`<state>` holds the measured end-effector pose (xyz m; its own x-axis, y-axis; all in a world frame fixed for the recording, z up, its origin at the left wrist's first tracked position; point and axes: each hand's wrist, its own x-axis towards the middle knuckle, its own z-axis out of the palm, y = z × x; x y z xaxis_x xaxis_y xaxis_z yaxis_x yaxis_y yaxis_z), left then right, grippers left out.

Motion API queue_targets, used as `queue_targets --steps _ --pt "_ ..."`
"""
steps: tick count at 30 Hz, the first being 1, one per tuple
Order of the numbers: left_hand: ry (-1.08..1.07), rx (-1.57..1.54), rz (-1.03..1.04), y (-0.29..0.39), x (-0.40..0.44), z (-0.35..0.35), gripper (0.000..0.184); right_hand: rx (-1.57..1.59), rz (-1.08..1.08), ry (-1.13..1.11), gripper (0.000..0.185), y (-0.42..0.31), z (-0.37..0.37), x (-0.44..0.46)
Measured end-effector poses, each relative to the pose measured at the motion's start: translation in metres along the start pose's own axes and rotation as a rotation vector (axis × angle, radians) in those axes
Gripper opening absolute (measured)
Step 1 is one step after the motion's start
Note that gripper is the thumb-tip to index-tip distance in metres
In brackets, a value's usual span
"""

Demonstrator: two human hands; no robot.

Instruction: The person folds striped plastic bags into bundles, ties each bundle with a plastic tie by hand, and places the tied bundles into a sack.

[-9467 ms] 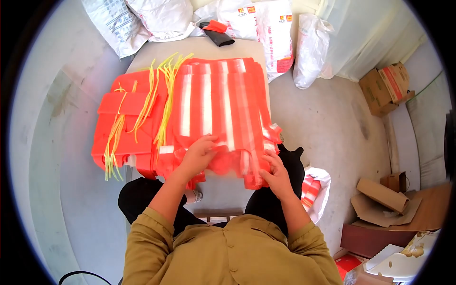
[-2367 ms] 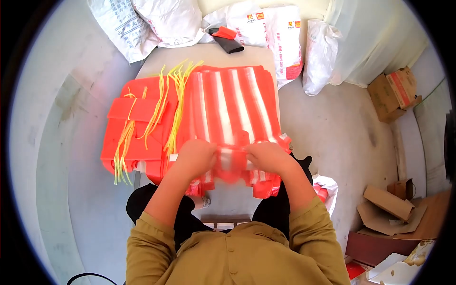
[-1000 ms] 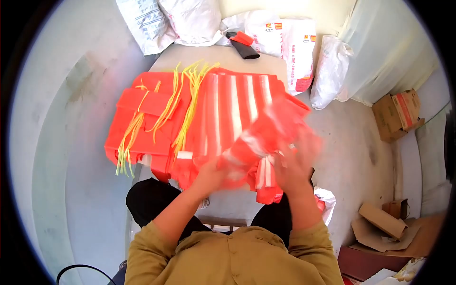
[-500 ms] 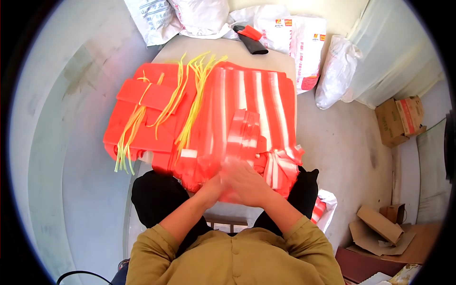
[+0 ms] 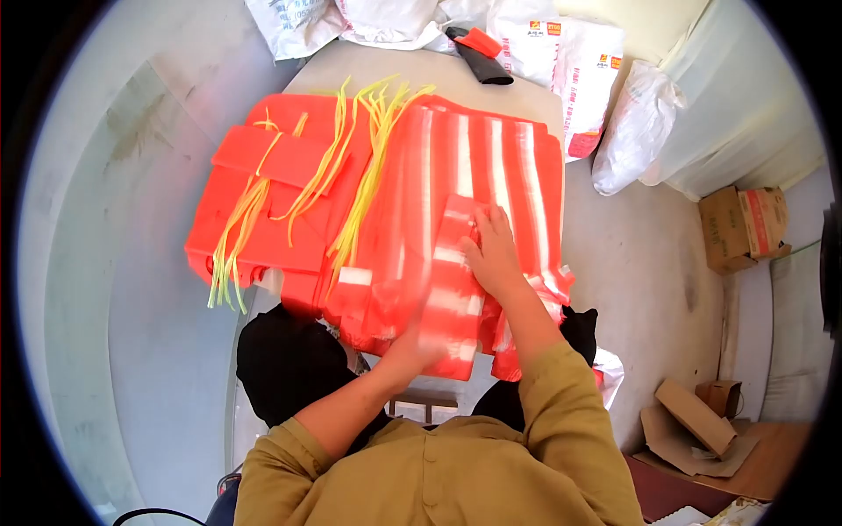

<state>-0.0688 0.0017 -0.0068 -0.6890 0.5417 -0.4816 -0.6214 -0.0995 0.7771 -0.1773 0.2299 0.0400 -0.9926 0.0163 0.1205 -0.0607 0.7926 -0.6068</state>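
Observation:
A narrow folded red-and-white plastic strip (image 5: 452, 285) lies lengthwise over the front of a spread stack of striped red-and-white plastic sheets (image 5: 513, 167). My right hand (image 5: 494, 252) rests by the strip's upper right edge, its fingers apart. Low on the strip's left side is my left hand (image 5: 419, 344), smeared by motion, so its fingers are hard to make out. Left of the stack sit folded plain red bundles (image 5: 289, 206), with yellow ties (image 5: 373, 167) lying over them and along the stack's left edge.
White sacks (image 5: 592, 74) stand behind the table (image 5: 368, 66), where a dark roll with a red piece (image 5: 482, 61) lies. Cardboard boxes (image 5: 741, 228) and opened cardboard (image 5: 693, 430) are on the right. A white bag (image 5: 608, 373) stands near my right knee.
The strip, earlier handled bunched and blurred, now lies long and flat. My right hand has moved up and right from beside my left hand, which stays low. The view has shifted slightly.

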Motion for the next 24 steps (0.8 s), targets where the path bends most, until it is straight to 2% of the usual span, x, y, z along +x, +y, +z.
queue_targets --steps 3,5,8,9,12,14,16,19,20,23,24 --pt "-0.009 -0.042 0.017 0.007 -0.008 0.003 0.058 0.283 0.065 0.169 0.066 -0.028 -0.007 -0.059" --pt "-0.014 -0.086 0.028 0.014 -0.012 0.007 0.063 0.53 0.276 0.101 0.076 -0.017 0.013 -0.109" --pt "0.01 -0.086 0.105 0.018 -0.018 0.018 0.071 0.852 0.424 0.002 0.09 -0.012 0.035 -0.168" --pt "0.026 -0.071 0.142 0.017 -0.021 0.022 0.073 0.845 0.402 0.017 0.093 -0.013 0.042 -0.176" --pt "0.154 0.227 0.237 0.001 -0.015 0.026 0.089 0.751 0.329 0.094 0.103 -0.024 0.057 -0.181" --pt "0.209 0.367 0.165 0.004 -0.025 0.033 0.1 0.903 0.413 0.071 0.105 -0.04 0.052 -0.18" --pt "0.191 0.379 0.0 0.03 -0.051 0.045 0.111 0.982 0.478 0.053 0.109 -0.06 0.043 -0.174" --pt "0.227 0.873 0.348 -0.009 -0.047 0.027 0.122 1.021 0.522 0.101 0.107 -0.065 0.046 -0.176" --pt "0.293 0.991 0.286 -0.012 -0.052 0.027 0.109 1.079 0.524 0.082 0.107 -0.069 0.04 -0.178" --pt "0.365 1.05 0.502 0.021 -0.062 0.006 0.078 1.125 0.509 0.053 0.105 -0.066 0.032 -0.183" --pt "0.45 0.946 0.503 0.044 -0.066 0.003 0.044 1.162 0.548 0.026 0.106 -0.066 0.027 -0.182"
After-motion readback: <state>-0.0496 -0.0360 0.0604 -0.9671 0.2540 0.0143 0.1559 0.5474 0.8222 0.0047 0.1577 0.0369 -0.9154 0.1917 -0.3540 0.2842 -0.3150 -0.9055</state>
